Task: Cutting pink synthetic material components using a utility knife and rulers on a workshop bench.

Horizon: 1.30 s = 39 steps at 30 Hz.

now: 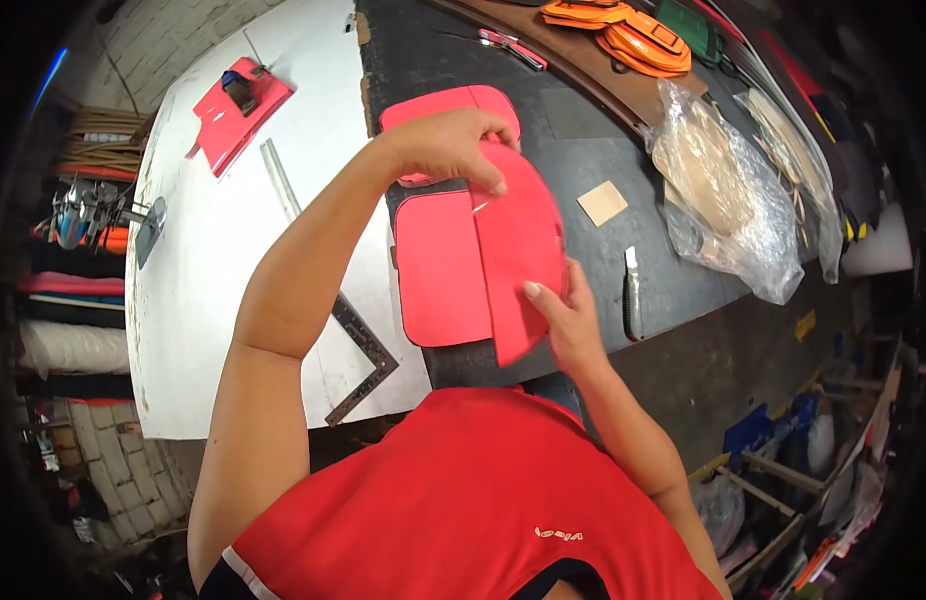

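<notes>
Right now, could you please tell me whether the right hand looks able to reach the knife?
Probably yes: the knife lies close by the right hand, only dark table showing between them, though that hand would likely need to release the pink piece first.

Left arm [328, 230] sharply bent at the elbow [273, 345], left grip [448, 145] out in front, fingers curled; right forearm [633, 415] slanting inward, right grip [575, 328] closer in, thumb [545, 298] uppermost!
</notes>
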Available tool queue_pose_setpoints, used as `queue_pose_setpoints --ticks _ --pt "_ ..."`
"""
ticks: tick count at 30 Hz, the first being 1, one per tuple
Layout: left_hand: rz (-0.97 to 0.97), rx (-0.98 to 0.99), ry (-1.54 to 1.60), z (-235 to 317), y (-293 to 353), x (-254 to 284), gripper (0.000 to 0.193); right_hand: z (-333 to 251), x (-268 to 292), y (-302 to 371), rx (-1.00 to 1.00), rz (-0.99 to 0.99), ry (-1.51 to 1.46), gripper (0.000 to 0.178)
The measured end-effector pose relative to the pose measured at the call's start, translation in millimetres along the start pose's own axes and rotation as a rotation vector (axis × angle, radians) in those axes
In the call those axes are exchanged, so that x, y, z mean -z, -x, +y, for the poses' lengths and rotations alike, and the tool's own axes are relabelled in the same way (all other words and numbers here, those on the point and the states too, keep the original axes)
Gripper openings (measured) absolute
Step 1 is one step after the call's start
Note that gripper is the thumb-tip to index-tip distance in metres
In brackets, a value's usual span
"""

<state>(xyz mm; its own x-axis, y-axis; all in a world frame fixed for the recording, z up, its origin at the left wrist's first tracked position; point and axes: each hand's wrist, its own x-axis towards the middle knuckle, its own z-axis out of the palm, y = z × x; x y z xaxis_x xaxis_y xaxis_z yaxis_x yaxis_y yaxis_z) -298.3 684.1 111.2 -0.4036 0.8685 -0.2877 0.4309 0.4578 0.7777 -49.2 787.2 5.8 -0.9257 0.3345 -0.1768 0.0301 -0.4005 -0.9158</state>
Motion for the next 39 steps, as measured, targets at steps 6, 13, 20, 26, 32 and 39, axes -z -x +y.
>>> queue_pose_setpoints --ticks 6,13,20,26,32,39 --pt "0.4 0.276 -0.398 -157 23 -69 0.085 120 29 -32 -0.147 0.031 0.977 0.056" --pt "0.789 0.601 0.508 -205 127 -241 0.092 113 81 -74 -0.031 0.348 1.047 0.054" --pt "0.717 0.703 1.15 -193 114 -199 0.047 113 69 -110 -0.288 0.144 0.86 0.051" --pt "0.874 0.732 0.634 -187 101 -219 0.064 114 46 -84 -0.195 0.186 0.721 0.041" --pt "0.422 0.601 0.906 -190 120 -227 0.056 122 67 -34 -0.42 0.267 0.334 0.042" --pt "0.608 0.543 0.124 -164 111 -254 0.054 120 81 7 -0.172 0.113 0.694 0.047"
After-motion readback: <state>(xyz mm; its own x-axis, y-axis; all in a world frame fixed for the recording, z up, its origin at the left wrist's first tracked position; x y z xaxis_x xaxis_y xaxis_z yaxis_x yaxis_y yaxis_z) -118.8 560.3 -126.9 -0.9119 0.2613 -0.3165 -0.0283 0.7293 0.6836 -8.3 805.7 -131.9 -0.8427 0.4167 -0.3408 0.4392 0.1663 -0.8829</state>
